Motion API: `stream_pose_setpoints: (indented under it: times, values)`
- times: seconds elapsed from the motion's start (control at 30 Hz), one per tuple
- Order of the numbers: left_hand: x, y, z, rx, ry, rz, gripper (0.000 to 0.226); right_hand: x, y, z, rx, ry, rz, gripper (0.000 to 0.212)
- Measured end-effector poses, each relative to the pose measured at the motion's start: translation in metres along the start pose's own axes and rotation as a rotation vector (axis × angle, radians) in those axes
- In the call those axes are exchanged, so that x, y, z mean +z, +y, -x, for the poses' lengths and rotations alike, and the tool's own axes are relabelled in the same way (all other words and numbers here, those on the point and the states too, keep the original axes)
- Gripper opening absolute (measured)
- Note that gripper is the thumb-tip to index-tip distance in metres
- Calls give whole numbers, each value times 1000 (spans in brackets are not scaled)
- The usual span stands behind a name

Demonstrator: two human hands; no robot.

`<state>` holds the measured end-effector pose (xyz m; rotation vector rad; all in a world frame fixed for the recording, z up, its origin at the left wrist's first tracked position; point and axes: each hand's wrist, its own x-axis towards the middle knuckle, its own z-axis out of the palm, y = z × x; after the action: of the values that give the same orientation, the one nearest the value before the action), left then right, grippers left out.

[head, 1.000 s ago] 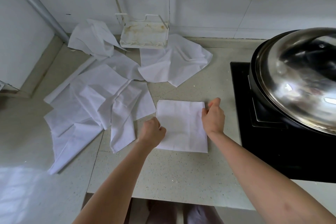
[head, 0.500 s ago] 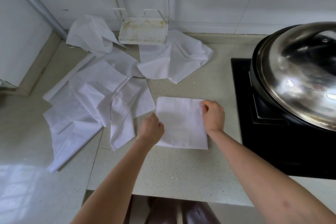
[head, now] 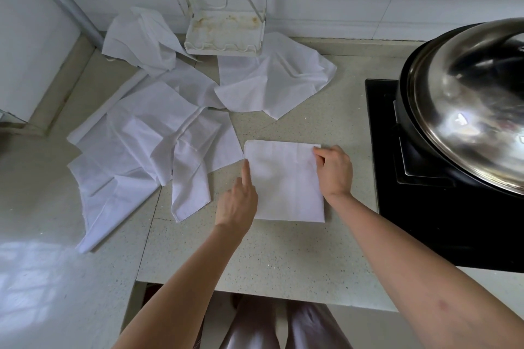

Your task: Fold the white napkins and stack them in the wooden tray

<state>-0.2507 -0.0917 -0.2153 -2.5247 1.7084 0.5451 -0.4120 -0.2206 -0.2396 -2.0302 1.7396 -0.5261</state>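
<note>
The folded napkin (head: pixel 285 183) lies flat on the speckled countertop (head: pixel 255 258), a neat rectangle between the two hands. The right hand (head: pixel 334 168) rests on its right edge with fingers curled in and fingertips pinching the cloth near the far right corner; from this angle it looks like a pinch between thumb and forefinger, though the thumb is mostly hidden. The left hand (head: pixel 238 201) sits at the napkin's left edge, its forefinger straight and pointing away from the person, the tip touching the cloth just short of the far left corner, while the other fingers are curled under and hold nothing.

Beyond the left hand and out to its left, the unfolded napkins (head: pixel 147 139) lie in a loose, overlapping heap, one strip of them hanging down close beside the left wrist. Farther off, ahead of both hands, another crumpled napkin (head: pixel 272 85) is spread with its far edge tucked under a stained white rack (head: pixel 225 34) that stands against the wall.

To the right of the right hand, a black cooktop (head: pixel 425 221) is set in the counter, and on it stands a dark pot covered by a large shiny steel lid (head: pixel 476 105).
</note>
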Motion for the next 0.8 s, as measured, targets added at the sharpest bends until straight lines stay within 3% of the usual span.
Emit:
stream_pose_setpoints:
  times: [0.1, 0.2, 0.33, 0.43, 0.53, 0.8]
  values:
    - [9, -3, 9, 75, 37, -144, 75, 0, 2, 0, -25, -24, 31, 25]
    - [10, -7, 12, 125, 56, -244, 60, -4, 3, 0, -50, -71, 21, 23]
    - [15, -8, 8, 167, 37, -272, 62, -7, -8, 17, -111, -130, 89, 29]
    - [22, -10, 8, 160, 63, -279, 63, 2, -17, 57, -337, -78, 268, 46]
    - [23, -12, 10, 163, 73, -258, 64, 15, -9, 96, -482, -264, 331, 58]
    - [10, -19, 11, 259, 11, -281, 70, -24, 30, 103, -227, -431, 468, 76]
